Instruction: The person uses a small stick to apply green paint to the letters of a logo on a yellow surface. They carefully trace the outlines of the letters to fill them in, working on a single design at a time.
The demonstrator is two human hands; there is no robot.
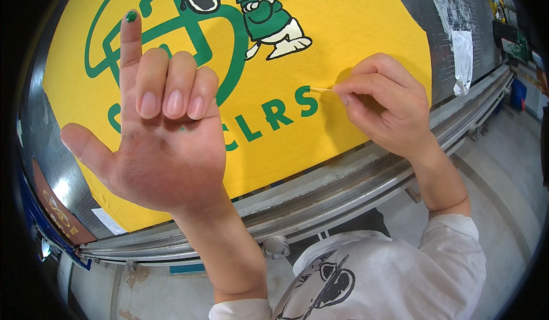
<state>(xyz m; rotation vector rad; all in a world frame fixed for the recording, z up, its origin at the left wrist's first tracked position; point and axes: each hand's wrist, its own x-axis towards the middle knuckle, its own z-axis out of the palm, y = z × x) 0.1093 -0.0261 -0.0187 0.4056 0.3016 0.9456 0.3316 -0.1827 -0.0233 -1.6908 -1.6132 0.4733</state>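
A yellow fabric panel (274, 148) printed with a green emblem, green lettering and a black-and-white cartoon figure in a green top lies flat before me. My right hand (386, 100) pinches a thin wooden stick (322, 89) between thumb and index finger. Its green-coloured tip is at the upper end of the last printed letter (307, 101). Above the left part of the panel, my left hand (163, 120) is raised palm up. Its index finger points away with wet-looking green paint (131, 16) on the tip; the thumb stretches out and the other fingers curl, holding nothing.
The panel rests on a dark board (420, 11) with whitish smears at right. A metal rail (320, 208) runs along the near edge. A white paper strip (462, 62) lies at right, a brown printed piece (60, 208) at lower left. A blue container (518, 95) stands far right.
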